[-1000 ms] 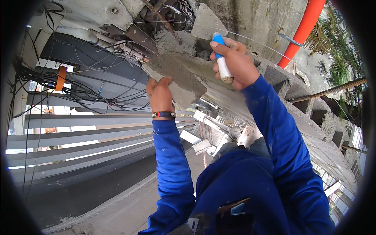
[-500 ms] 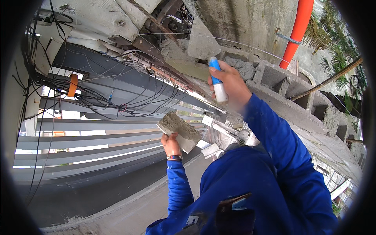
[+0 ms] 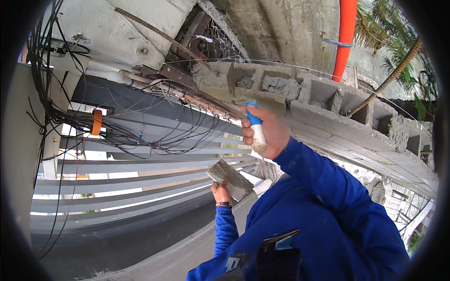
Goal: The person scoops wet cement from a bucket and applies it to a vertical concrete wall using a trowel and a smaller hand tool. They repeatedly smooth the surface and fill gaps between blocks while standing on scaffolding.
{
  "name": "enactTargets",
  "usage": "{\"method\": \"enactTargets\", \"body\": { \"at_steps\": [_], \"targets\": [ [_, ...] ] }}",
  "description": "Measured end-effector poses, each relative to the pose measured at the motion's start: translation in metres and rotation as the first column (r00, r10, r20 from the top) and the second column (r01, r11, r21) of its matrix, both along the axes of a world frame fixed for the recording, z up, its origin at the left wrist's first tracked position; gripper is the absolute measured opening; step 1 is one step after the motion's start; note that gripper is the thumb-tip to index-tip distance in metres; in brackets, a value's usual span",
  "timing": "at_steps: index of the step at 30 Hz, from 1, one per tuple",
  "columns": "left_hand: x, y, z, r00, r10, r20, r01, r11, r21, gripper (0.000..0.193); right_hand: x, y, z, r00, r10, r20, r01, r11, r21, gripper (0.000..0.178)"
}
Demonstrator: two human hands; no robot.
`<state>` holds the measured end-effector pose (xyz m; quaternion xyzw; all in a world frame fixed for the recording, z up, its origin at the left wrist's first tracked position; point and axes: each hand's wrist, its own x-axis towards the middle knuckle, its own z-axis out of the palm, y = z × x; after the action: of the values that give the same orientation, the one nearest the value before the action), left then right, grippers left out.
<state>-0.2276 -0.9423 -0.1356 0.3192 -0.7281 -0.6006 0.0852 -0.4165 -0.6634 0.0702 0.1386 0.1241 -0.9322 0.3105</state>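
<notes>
A blue-and-white trowel handle (image 3: 255, 130), grey mortar board (image 3: 230, 179), grey concrete blocks (image 3: 328, 100), an orange-red pipe (image 3: 347, 35), black cables (image 3: 117, 136) and blue sleeves (image 3: 328, 187) are seen.

Bright, even daylight pours in from the open side, no hard shadows anywhere. Pale gaps between the grey slats (image 3: 140, 187) glare nearly white. Fisheye bends straight edges toward a black rim. The raised right hand (image 3: 265, 133) smears slightly with motion.

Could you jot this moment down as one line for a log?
right hand: grips trowel handle at block wall | left hand: holds mortar board low
</notes>
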Motion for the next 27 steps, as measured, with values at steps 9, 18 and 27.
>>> {"method": "enactTargets", "body": {
  "at_steps": [9, 18, 27],
  "targets": [
    [-0.025, 0.015, 0.057, 0.994, -0.113, -0.005, 0.112, 0.984, -0.14, 0.022, -0.022, -0.037, -0.029, 1.0, -0.012, -0.01, 0.011, 0.998, -0.064, 0.028],
    [-0.098, 0.062, 0.057, 0.686, -0.605, 0.405, 0.719, 0.477, -0.505, 0.04, 0.029, 0.09, -0.013, 0.977, 0.059, -0.205, -0.072, 0.996, -0.056, 0.027],
    [-0.153, 0.303, -0.011, -0.151, -0.827, 0.541, 0.794, -0.428, -0.432, 0.048, 0.247, 0.372, -0.075, 0.888, 0.187, -0.419, 0.238, 0.592, 0.77, 0.024]
  ]
}}
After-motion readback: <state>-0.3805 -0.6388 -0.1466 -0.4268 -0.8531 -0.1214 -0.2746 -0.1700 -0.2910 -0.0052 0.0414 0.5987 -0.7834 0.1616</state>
